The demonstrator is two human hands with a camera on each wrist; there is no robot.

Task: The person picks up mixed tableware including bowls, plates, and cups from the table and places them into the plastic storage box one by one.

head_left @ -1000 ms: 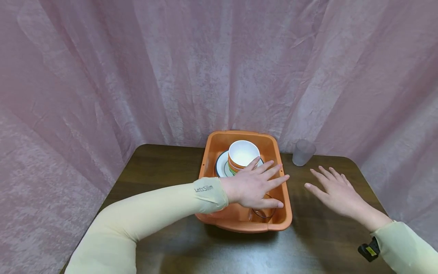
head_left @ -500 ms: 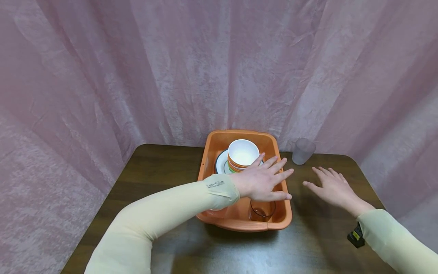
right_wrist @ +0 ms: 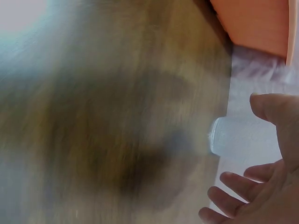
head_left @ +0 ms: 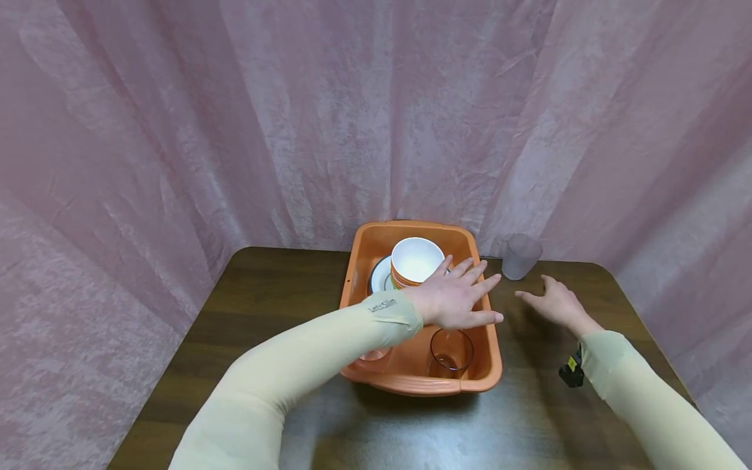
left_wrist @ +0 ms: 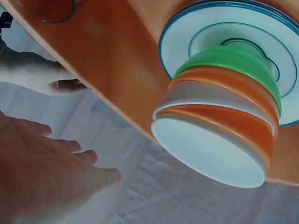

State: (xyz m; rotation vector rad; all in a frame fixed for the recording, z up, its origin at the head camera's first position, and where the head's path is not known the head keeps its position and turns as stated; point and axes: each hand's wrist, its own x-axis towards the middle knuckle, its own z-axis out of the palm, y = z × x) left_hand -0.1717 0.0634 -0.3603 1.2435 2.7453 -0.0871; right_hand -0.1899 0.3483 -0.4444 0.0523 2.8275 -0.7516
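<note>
My left hand hovers over the right side of an orange basin, its fingers spread and holding nothing. Behind it in the basin, a stack of bowls stands on white plates with dark rims; the left wrist view shows white, orange and green bowls. Nearer the front a clear glass stands in the basin. To the right of the basin, my right hand reaches low over the table with thumb and fingers apart. Just beyond its fingers stands a frosted cup, upright and untouched.
The dark wooden table extends on both sides of the basin. A pink curtain hangs right behind the table's back edge, close to the cup. Another clear item lies partly hidden under my left forearm.
My right hand has moved forward and slightly left, closer to the frosted cup. My left hand has shifted a little forward and right, uncovering more of the clear glass.
</note>
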